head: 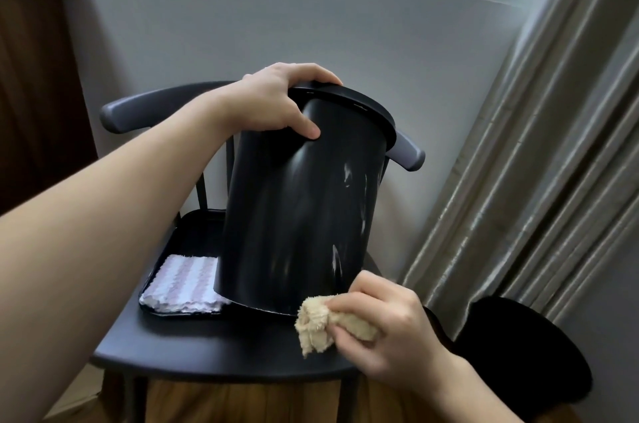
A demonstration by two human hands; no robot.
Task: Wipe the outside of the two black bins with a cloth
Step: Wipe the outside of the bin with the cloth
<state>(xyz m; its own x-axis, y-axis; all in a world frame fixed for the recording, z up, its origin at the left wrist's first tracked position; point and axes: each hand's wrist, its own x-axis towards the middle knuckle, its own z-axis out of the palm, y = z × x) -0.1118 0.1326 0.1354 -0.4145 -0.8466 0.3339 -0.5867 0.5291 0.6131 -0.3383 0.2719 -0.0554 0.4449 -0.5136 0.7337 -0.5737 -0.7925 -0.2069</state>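
Smooth black round bin [297, 208], smeared pale, tilted on a dark chair [221, 350]. Left hand [273, 104] gripping its rim, thumb on the wall. Right hand [387, 329] pinching a fuzzy beige cloth [325, 325] just below the base. Striped towel [186, 281] in a tray [193, 225] behind. Second bin [525, 350] beside grey curtain [539, 159].

Both forearms were bare, with no sleeve showing anywhere up to the frame's edge. The left hand [276, 101] wore no glove, ring or watch that could be seen, and its thumbnail was short and unpainted. The right hand [383, 329] was likewise ungloved, its wrist without band or bracelet. The knuckles on that hand stood out as rounded ridges.
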